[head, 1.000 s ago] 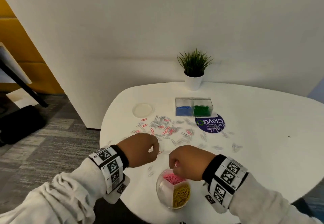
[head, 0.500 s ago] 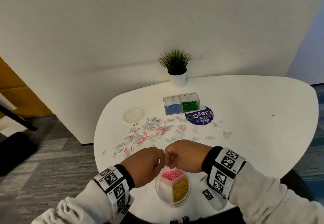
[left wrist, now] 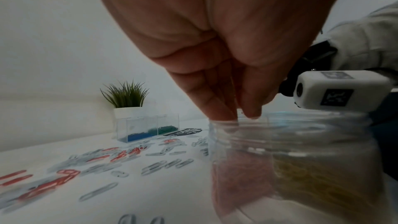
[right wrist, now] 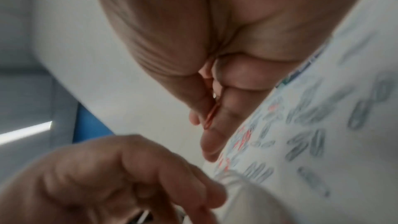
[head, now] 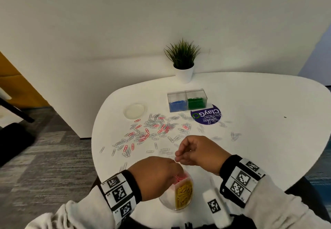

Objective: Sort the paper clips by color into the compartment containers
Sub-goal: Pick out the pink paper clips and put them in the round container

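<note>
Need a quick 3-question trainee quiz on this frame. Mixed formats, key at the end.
1. Multiple choice: which clip colours lie in the round container nearest the person?
A. pink and yellow
B. blue and green
C. pink and blue

2. True or false: the right hand holds nothing.

3. Fill in: the left hand hangs fingers-down over the round container's ___ section.

Key
1. A.
2. False. The right wrist view shows a pink clip pinched between thumb and fingers.
3. Pink. Whether the left hand has a clip in its fingers cannot be told.
</note>
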Available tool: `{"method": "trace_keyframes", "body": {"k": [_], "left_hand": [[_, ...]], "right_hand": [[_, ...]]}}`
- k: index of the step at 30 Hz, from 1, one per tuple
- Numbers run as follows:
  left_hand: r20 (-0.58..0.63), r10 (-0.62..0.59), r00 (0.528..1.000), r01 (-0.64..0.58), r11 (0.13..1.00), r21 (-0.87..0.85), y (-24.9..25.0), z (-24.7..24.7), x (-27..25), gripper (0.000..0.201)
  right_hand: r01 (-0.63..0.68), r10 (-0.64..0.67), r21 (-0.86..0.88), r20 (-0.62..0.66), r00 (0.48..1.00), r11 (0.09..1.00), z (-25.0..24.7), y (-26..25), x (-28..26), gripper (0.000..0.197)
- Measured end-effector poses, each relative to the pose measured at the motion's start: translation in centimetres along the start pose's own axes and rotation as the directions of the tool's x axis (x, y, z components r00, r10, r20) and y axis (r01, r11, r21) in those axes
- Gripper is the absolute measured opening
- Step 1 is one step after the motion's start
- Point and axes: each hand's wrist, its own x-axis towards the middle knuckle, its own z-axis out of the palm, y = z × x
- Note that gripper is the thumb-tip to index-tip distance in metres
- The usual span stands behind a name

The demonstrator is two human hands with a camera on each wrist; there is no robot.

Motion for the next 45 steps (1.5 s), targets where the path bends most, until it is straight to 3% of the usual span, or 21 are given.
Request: {"method": "trace_keyframes", "body": {"k": [2, 5, 8, 10, 13, 15, 18, 20, 25, 28, 31, 35, 38, 40, 42, 45], "left_hand": [[-0.073, 0.012, 0.997, -0.017, 0.998, -0.064, -0.4, -0.4, -0.2, 0.02], [-0.188, -0.106, 0.976, 0.088, 0.991, -0.101, -2.7, -1.0, -0.8, 0.01], [-0.215, -0.24, 0.947, 0.226, 0.97, -0.084, -5.5, -1.1, -1.8, 0.006], [-0.204, -0.306, 0.93, 0.298, 0.952, -0.07, -6.8, -0.9, -2.4, 0.005], [-0.154, -0.42, 0.894, 0.419, 0.907, -0.044, -8.2, -0.8, -3.0, 0.007], [-0.112, -0.57, 0.814, 0.574, 0.819, 0.003, -9.4, -1.0, -3.4, 0.01], [-0.062, -0.763, 0.643, 0.764, 0.635, 0.111, -11.3, -1.3, -3.9, 0.017], [-0.054, -0.794, 0.606, 0.795, 0.601, 0.083, -12.0, -1.4, -3.8, 0.019], [-0.077, -0.777, 0.625, 0.776, 0.629, -0.046, -12.4, -0.1, -2.8, 0.028], [-0.096, -0.754, 0.65, 0.757, 0.653, 0.002, -12.4, 0.5, -2.1, 0.034], [-0.102, -0.726, 0.68, 0.732, 0.68, 0.04, -12.6, 0.7, -1.6, 0.03], [-0.122, -0.712, 0.692, 0.719, 0.694, 0.028, -12.8, 1.3, -1.3, 0.023], [-0.149, -0.745, 0.65, 0.736, 0.666, -0.121, -13.3, 0.3, -1.6, 0.017], [-0.147, -0.809, 0.57, 0.725, 0.579, -0.373, -14.5, -1.0, -2.3, 0.011], [-0.044, -0.872, 0.488, 0.597, 0.37, -0.712, -15.6, -2.3, -3.6, 0.013], [0.114, -0.921, 0.372, 0.435, 0.064, -0.898, -16.4, -3.2, -5.3, 0.024]], "right_hand": [[-0.016, 0.022, 0.209, -0.024, 0.999, 0.978, 0.2, -0.1, 0.1, 0.017], [-0.038, 0.03, 0.262, 0.035, 0.999, 0.964, 0.7, -0.7, 0.1, 0.023], [0.034, -0.029, -0.024, 0.172, 0.985, 0.999, 2.2, -0.7, -0.4, 0.027], [0.1, -0.048, -0.229, 0.223, 0.974, 0.968, 3.2, -0.1, -0.7, 0.031], [0.177, -0.094, -0.37, 0.232, 0.968, 0.912, 3.8, 0.8, -0.8, 0.034], [0.212, -0.115, -0.424, 0.244, 0.963, 0.88, 3.6, 1.0, -0.7, 0.036], [0.254, -0.152, -0.452, 0.25, 0.956, 0.855, 3.6, 1.3, -0.5, 0.036], [0.257, -0.169, -0.433, 0.232, 0.958, 0.864, 3.7, 1.4, -0.5, 0.034], [0.27, -0.211, -0.392, 0.187, 0.959, 0.879, 4.1, 1.0, -0.8, 0.033], [0.284, -0.293, -0.368, 0.032, 0.955, 0.885, 3.3, 0.3, -0.3, 0.032], [0.235, -0.368, -0.56, -0.136, 0.92, 0.795, 0.2, -0.1, 3.0, 0.024], [0.007, -0.297, -0.807, -0.21, 0.932, 0.591, -4.3, -0.3, 8.9, 0.014], [-0.08, -0.209, -0.88, -0.198, 0.958, 0.467, -5.2, -0.5, 12.0, 0.007], [-0.09, -0.149, -0.922, -0.157, 0.976, 0.376, -5.2, -0.6, 13.2, 0.007], [-0.09, -0.099, -0.944, -0.127, 0.987, 0.318, -5.0, -0.6, 14.0, 0.009], [-0.077, -0.073, -0.943, -0.106, 0.992, 0.323, -4.8, -0.3, 14.3, 0.011]]}}
